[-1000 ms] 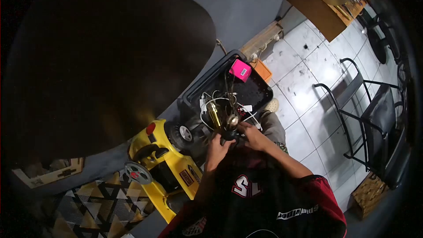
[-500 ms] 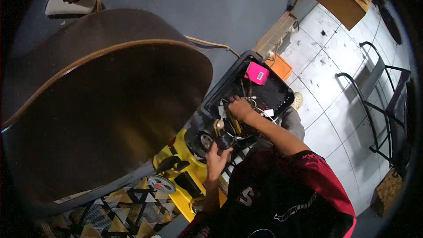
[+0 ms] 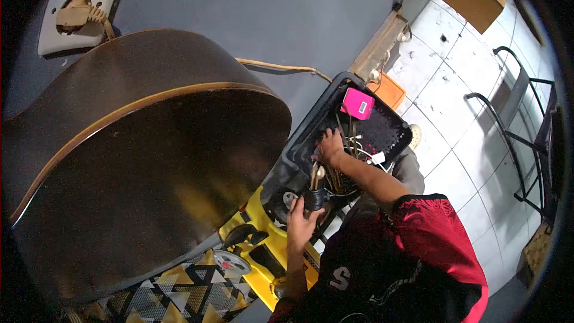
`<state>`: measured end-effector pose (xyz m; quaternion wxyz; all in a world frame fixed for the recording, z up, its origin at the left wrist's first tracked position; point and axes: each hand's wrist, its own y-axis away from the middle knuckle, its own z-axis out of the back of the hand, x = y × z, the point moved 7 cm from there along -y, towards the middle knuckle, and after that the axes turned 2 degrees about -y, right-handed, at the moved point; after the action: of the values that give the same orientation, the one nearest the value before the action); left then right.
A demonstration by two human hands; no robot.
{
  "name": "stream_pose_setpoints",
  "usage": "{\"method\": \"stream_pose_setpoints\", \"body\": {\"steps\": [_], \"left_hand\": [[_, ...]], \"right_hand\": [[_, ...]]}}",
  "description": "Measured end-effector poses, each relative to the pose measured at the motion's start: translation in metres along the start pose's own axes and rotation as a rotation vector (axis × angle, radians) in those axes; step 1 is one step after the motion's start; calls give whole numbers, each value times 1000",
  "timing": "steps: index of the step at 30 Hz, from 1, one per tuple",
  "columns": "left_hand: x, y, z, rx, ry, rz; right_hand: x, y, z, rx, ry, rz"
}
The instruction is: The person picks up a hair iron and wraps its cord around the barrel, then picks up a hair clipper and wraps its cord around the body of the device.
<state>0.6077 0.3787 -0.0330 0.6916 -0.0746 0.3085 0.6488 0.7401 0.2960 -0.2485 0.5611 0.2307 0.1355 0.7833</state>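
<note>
My left hand is closed around a black coiled cable, with a pale plug sticking up from it. My right hand reaches into a black tray, its fingers bent down among cables; what they touch is hidden. Near that hand, white cables and a white adapter lie in the tray. A bright pink box sits toward its far end.
A guitar fills the left side. Below the tray is a yellow ride-on toy. An orange container stands beyond the tray, and a black metal chair at the right. A wall socket is upper left.
The view has shifted, so most things appear lower and farther right. My right hand has spread its fingers somewhat over the cables. My left hand still holds the coiled cable.
</note>
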Motion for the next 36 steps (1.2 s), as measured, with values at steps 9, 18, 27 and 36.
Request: {"method": "stream_pose_setpoints", "body": {"steps": [9,18,27,36], "left_hand": [[-12,-75,22,4,-72,38],[4,-139,-33,123,-114,-192],[31,-205,-84,136,-130,-360],[5,-242,-109,407,-27,-85]], "right_hand": [[-41,62,28,75,-174,-128],[-46,55,-3,-226,-182,-204],[-30,83,-25,-396,-202,-142],[-47,135,48,-180,-545,-83]]}}
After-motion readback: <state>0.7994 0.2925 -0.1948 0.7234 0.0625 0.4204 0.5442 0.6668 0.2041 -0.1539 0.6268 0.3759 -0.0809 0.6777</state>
